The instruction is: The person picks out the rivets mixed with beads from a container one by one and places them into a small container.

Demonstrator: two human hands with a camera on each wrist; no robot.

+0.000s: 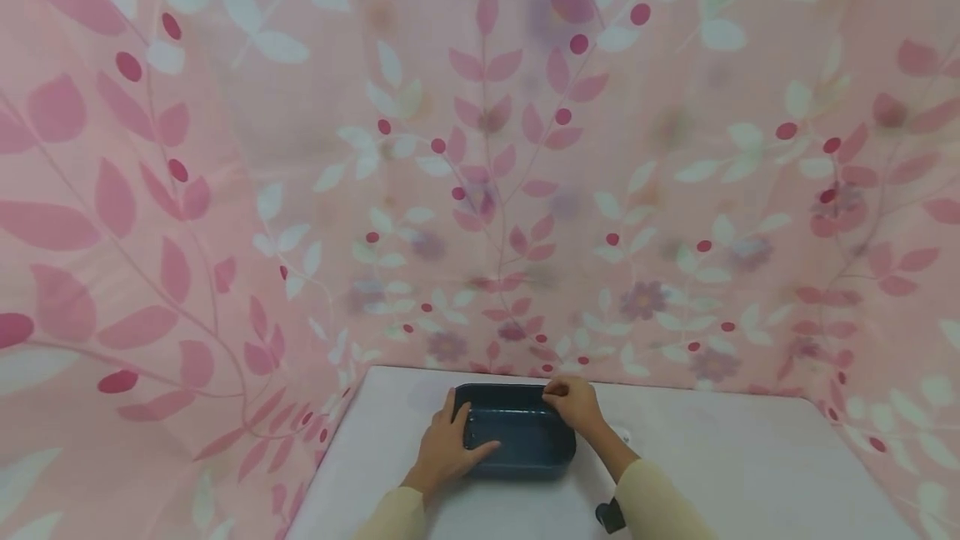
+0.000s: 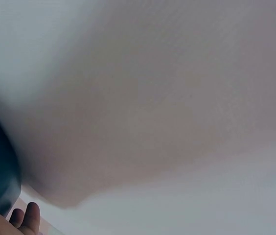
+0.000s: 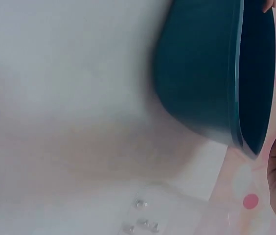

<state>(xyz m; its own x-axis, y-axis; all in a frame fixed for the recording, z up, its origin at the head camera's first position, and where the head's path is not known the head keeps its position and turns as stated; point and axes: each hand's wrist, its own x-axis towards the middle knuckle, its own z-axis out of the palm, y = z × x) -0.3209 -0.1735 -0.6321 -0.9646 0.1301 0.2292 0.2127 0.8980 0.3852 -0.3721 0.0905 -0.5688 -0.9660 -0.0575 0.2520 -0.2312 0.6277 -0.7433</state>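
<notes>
Left hand (image 1: 445,446) grips the bin (image 1: 525,470), whose long axis runs rightward toward the curled, seemingly empty right hand (image 1: 576,404).

Pink walls (image 1: 495,190) patterned with leaves, berries and blurred flowers enclosed a white tabletop (image 1: 750,457) behind and on both sides; light was soft.

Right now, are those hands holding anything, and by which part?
The left hand holds the blue bin by its left rim. The right hand bunches its fingers near the far right corner; whether it pinches anything can't be told.
</notes>
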